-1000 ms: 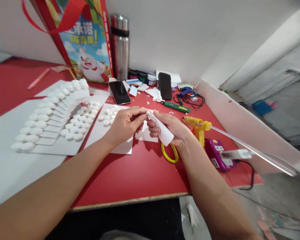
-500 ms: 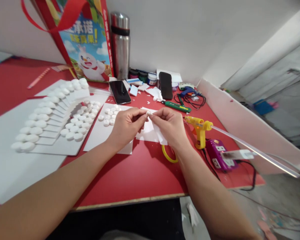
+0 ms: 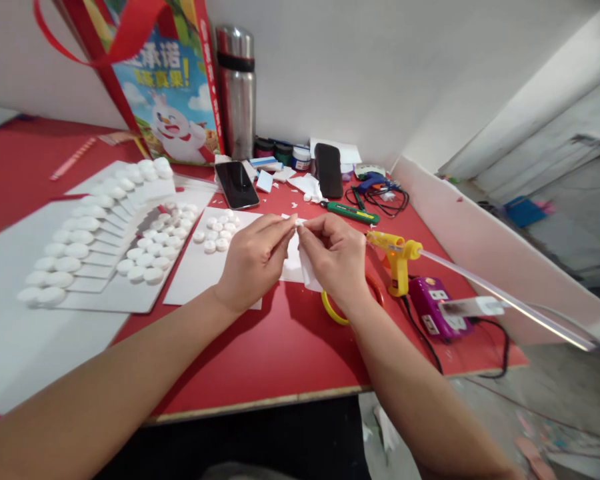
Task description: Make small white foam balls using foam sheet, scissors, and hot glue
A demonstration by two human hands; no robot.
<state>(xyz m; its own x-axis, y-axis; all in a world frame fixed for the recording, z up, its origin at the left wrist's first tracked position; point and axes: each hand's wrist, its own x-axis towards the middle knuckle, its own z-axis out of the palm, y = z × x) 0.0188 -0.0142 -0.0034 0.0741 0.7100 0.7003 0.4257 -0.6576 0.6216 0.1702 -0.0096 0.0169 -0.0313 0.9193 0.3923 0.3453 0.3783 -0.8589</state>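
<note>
Both of my hands meet over the middle of the red table [image 3: 280, 347]. My left hand [image 3: 254, 257] pinches a small white piece at its fingertips. My right hand [image 3: 334, 257] is closed round a white strip of foam or paper [image 3: 307, 270], whose lower end hangs below the fingers. The fingertips of both hands touch at the strip's top end. Under them lies a white sheet [image 3: 293, 263]. Left of my hands a white card [image 3: 200, 267] carries several small white round discs [image 3: 215, 237].
More rows of white discs [image 3: 80, 233] sit on cards at the left. A yellow glue gun [image 3: 397, 257], a purple power strip [image 3: 433, 307], yellow scissor handles [image 3: 333, 310], a green cutter [image 3: 353, 213], a phone [image 3: 236, 183], a steel flask [image 3: 236, 93] and a printed bag [image 3: 170, 87] surround the hands.
My right hand turned the white strip from sticking out to the right down under the fingers. Both hands drew closer and now pinch together at its tip.
</note>
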